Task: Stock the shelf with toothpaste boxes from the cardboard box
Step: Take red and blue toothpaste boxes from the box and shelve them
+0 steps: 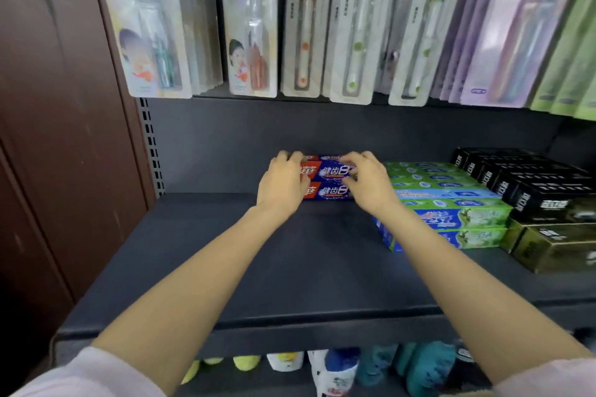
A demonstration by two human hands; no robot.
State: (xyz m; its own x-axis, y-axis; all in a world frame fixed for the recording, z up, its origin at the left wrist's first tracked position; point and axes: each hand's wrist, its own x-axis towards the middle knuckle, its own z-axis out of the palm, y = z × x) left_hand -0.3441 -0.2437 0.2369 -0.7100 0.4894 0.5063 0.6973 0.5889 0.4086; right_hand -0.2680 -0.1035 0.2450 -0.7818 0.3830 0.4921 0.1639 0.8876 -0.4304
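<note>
Dark grey shelf point(225, 267) runs deep into a store rack, with a brown panel point(64, 106) at its left and a row of toothbrush packs point(303, 26) hanging above. Both bare forearms reach straight forward over the shelf from pale sleeves at the bottom corners, converging toward the back wall. At the far end stands a stack of two red-and-blue toothpaste boxes point(329, 182), lying lengthwise one on the other against the back. Left hand point(283, 187) is set at the stack's left end, palm down, wrist slightly raised, its fingers curled over the top box's corner and its thumb side against the front faces. Right hand point(367, 184) is at the right end, fingers bent and arched over the top edge of the upper box, so each grip is curled on the stack rather than spread. Just right of the stack, touching or nearly touching it, sit green boxes point(451, 203) piled in several layers, and beyond them black boxes point(532, 184) with olive ones below. Bottles point(338, 371) show blurred on the level beneath the shelf's front lip
</note>
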